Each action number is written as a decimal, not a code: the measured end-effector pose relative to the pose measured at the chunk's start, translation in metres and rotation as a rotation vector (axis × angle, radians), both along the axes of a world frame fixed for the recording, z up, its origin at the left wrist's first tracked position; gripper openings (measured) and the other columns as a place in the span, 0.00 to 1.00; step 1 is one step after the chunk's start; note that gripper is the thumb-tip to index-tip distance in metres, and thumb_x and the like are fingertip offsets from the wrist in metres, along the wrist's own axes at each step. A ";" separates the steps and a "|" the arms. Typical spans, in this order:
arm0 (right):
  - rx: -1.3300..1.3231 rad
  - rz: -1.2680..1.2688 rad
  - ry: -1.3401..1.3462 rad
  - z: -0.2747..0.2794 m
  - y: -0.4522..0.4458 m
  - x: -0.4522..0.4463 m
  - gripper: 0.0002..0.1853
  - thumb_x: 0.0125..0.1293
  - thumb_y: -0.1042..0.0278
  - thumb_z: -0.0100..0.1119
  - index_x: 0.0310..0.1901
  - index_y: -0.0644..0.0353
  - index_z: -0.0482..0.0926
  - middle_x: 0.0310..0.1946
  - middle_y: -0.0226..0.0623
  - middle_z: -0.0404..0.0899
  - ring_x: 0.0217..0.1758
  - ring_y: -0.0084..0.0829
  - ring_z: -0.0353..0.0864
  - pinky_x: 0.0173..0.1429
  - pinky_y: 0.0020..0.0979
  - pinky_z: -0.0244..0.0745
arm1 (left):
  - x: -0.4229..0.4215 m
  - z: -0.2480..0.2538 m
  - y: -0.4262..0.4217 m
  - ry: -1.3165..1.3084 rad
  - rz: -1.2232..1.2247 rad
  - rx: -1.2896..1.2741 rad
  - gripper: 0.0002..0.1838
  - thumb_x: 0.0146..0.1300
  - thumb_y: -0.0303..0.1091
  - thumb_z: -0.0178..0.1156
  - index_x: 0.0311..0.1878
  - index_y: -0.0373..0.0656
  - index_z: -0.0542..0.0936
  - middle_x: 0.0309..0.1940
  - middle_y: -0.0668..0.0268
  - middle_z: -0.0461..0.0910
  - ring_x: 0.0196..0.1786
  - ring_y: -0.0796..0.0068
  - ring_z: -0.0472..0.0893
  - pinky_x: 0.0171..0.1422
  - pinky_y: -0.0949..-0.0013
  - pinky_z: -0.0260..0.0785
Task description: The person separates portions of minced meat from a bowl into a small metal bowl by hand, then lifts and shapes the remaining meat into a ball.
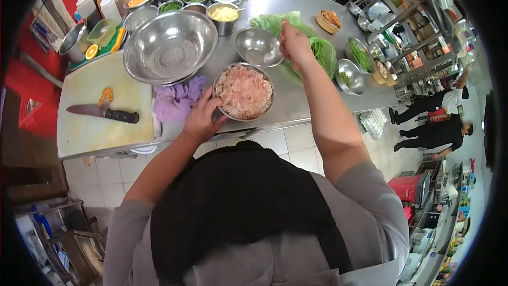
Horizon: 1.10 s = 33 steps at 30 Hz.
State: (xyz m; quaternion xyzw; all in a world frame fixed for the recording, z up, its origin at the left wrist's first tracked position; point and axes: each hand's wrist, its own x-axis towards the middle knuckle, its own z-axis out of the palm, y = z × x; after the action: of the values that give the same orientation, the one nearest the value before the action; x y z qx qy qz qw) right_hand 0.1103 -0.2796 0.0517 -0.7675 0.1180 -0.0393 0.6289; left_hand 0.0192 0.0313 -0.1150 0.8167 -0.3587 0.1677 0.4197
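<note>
A metal bowl heaped with pale pink minced meat stands near the counter's front edge. My left hand grips its left side, thumb toward the rim. My right hand is closed beside the right rim of a shiny metal mixing bowl, in front of a green plastic bag with green vegetables. What its fingers hold, if anything, is hidden. A crumpled purple cloth lies left of the meat bowl, under the edge of a large perforated metal bowl.
A knife lies on a white cutting board at left. Behind are squeeze bottles, several ingredient bowls and a container of yellow food. Metal bowls with greens stand at right. Two people are beyond the counter.
</note>
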 end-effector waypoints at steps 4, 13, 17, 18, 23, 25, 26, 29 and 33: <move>-0.595 0.118 -0.048 -0.031 -0.008 0.026 0.22 0.72 0.51 0.55 0.51 0.63 0.86 0.44 0.46 0.89 0.50 0.42 0.87 0.59 0.39 0.77 | -0.001 0.004 -0.001 0.013 0.002 0.010 0.29 0.55 0.37 0.76 0.58 0.49 0.74 0.72 0.44 0.67 0.63 0.38 0.78 0.64 0.51 0.76; -1.047 0.622 0.206 -0.002 0.050 0.010 0.24 0.61 0.44 0.65 0.44 0.59 0.90 0.43 0.49 0.89 0.47 0.47 0.89 0.56 0.41 0.82 | -0.002 0.006 0.001 0.055 0.011 0.035 0.28 0.54 0.39 0.77 0.56 0.53 0.75 0.74 0.45 0.65 0.66 0.38 0.76 0.67 0.50 0.74; -1.334 0.804 0.227 0.008 0.103 0.000 0.30 0.51 0.38 0.72 0.40 0.62 0.91 0.39 0.53 0.88 0.44 0.49 0.89 0.51 0.42 0.82 | -0.003 0.006 0.001 0.082 0.016 0.037 0.27 0.54 0.39 0.78 0.55 0.54 0.75 0.74 0.45 0.65 0.66 0.38 0.75 0.68 0.50 0.73; -1.342 0.835 0.215 0.009 0.109 -0.001 0.31 0.48 0.37 0.73 0.39 0.63 0.90 0.38 0.54 0.88 0.42 0.50 0.89 0.49 0.43 0.83 | -0.004 0.005 0.001 0.071 0.027 0.043 0.27 0.54 0.39 0.78 0.55 0.54 0.75 0.74 0.45 0.65 0.66 0.38 0.76 0.68 0.50 0.73; -1.296 0.939 0.341 0.002 0.119 0.017 0.28 0.46 0.44 0.73 0.37 0.65 0.89 0.39 0.54 0.88 0.43 0.50 0.88 0.51 0.41 0.82 | -0.005 0.003 0.001 0.022 0.056 0.042 0.27 0.54 0.39 0.78 0.55 0.54 0.75 0.73 0.45 0.66 0.65 0.39 0.76 0.67 0.51 0.74; -1.275 0.954 0.305 -0.002 0.118 0.021 0.28 0.46 0.46 0.73 0.38 0.66 0.89 0.39 0.53 0.88 0.43 0.48 0.88 0.51 0.41 0.83 | -0.004 0.003 0.001 0.034 0.054 0.027 0.27 0.54 0.40 0.77 0.54 0.54 0.75 0.73 0.46 0.66 0.66 0.39 0.76 0.68 0.51 0.73; -1.250 0.958 0.269 -0.005 0.117 0.021 0.28 0.46 0.47 0.74 0.39 0.66 0.89 0.40 0.52 0.89 0.43 0.47 0.89 0.50 0.41 0.83 | -0.005 0.003 0.001 0.043 0.054 0.019 0.26 0.55 0.41 0.77 0.54 0.54 0.75 0.72 0.47 0.66 0.66 0.39 0.76 0.68 0.50 0.73; -1.205 0.963 0.201 -0.008 0.118 0.021 0.27 0.46 0.49 0.74 0.41 0.65 0.89 0.40 0.51 0.89 0.42 0.47 0.88 0.50 0.41 0.83 | -0.006 0.003 0.001 0.036 0.076 0.084 0.25 0.56 0.42 0.76 0.54 0.54 0.75 0.73 0.48 0.66 0.68 0.40 0.74 0.70 0.49 0.70; -1.172 0.969 0.157 -0.007 0.118 0.009 0.24 0.49 0.53 0.73 0.44 0.62 0.89 0.38 0.50 0.88 0.44 0.47 0.88 0.51 0.42 0.82 | -0.007 0.002 0.000 0.046 0.062 0.059 0.25 0.57 0.43 0.75 0.55 0.54 0.75 0.74 0.49 0.65 0.69 0.40 0.73 0.72 0.48 0.69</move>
State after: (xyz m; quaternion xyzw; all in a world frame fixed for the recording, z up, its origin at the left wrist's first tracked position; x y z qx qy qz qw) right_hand 0.1191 -0.1613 0.0449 -0.9421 -0.2278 0.2396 0.0557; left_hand 0.0119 0.0311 -0.1130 0.8431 -0.3285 0.1509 0.3981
